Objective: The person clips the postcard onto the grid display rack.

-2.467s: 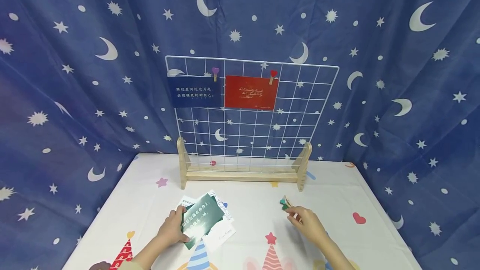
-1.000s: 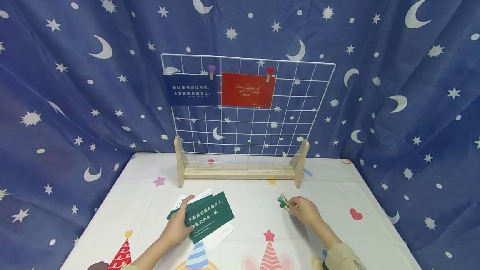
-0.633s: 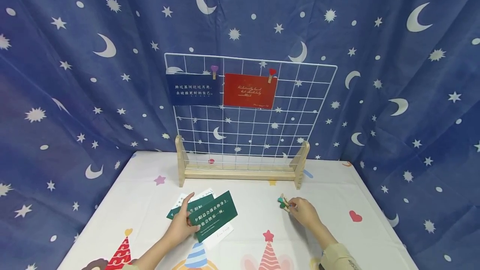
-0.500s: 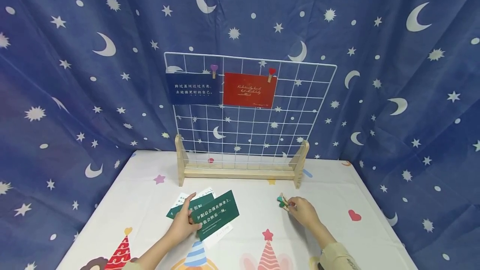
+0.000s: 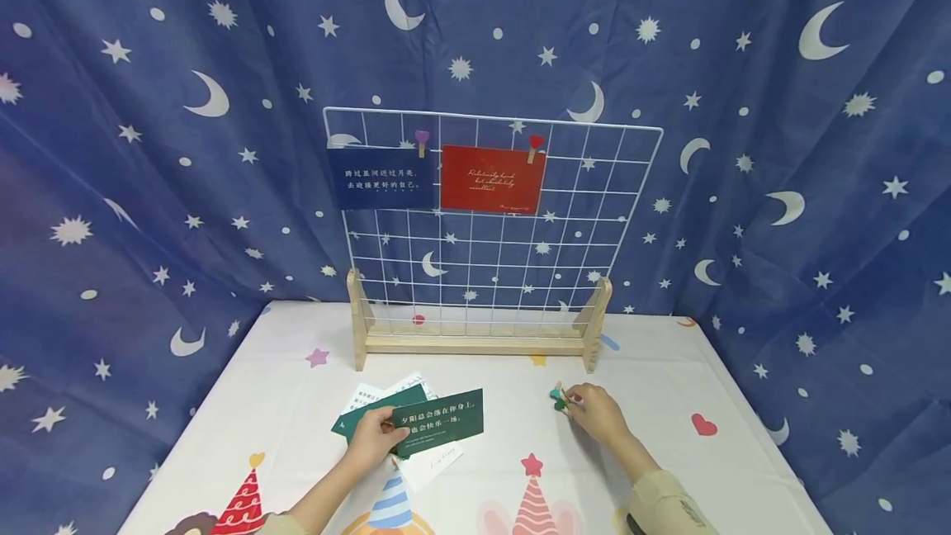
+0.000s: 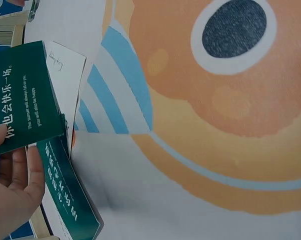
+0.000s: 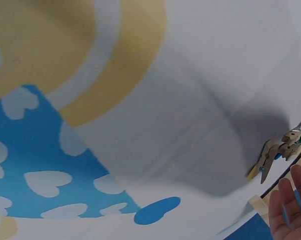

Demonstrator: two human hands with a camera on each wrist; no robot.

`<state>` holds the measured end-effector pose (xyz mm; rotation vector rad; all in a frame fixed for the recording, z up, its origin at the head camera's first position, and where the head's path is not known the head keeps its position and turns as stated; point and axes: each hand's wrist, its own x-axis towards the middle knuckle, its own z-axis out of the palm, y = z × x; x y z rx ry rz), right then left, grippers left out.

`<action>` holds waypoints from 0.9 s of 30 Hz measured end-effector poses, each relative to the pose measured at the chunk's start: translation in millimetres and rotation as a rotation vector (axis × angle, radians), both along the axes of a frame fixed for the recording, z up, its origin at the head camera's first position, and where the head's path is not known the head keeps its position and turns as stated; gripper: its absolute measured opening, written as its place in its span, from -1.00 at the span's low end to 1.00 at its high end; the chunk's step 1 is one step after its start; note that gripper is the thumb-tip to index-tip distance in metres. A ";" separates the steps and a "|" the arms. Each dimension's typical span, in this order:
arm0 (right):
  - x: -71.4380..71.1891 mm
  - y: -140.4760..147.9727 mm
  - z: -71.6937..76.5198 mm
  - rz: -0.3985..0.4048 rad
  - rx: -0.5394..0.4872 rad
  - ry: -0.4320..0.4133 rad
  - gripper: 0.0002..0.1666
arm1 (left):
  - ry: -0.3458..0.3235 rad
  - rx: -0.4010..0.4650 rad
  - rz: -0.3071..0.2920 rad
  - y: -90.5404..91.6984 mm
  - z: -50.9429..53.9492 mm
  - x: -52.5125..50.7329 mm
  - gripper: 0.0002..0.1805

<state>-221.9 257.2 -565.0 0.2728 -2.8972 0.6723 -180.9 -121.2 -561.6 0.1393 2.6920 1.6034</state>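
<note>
The left hand (image 5: 373,441) pinches a dark green card with white writing (image 5: 446,419) at its left end. In the left wrist view, the thumb of the left hand (image 6: 13,185) lies on the face of that green card (image 6: 33,100), fingers bent behind it. Under and beside it lie another green card (image 5: 382,404) and white cards (image 5: 431,465). The right hand (image 5: 600,415) holds a small bunch of wooden clips (image 5: 560,400), some green-topped, at its fingertips. The right wrist view shows the clips (image 7: 278,152) by the right hand (image 7: 290,212); its thumb is out of view there.
Behind the hands stands a white wire grid (image 5: 513,271) on a wooden base (image 5: 475,344). A blue card (image 5: 382,180) under a purple heart clip (image 5: 422,141) and a red card (image 5: 493,180) under a red heart clip (image 5: 536,144) hang on it. A starry blue curtain (image 5: 475,23) surrounds the table.
The top green card has slid right off the pile and turned nearly level in the left hand. More of the second green card shows. The right hand and clips have stayed almost in place.
</note>
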 end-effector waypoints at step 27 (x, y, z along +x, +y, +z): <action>-8.5 -20.1 -14.1 -0.134 0.024 0.016 -0.71 | -0.014 -0.058 -0.015 8.4 -4.1 7.1 -0.68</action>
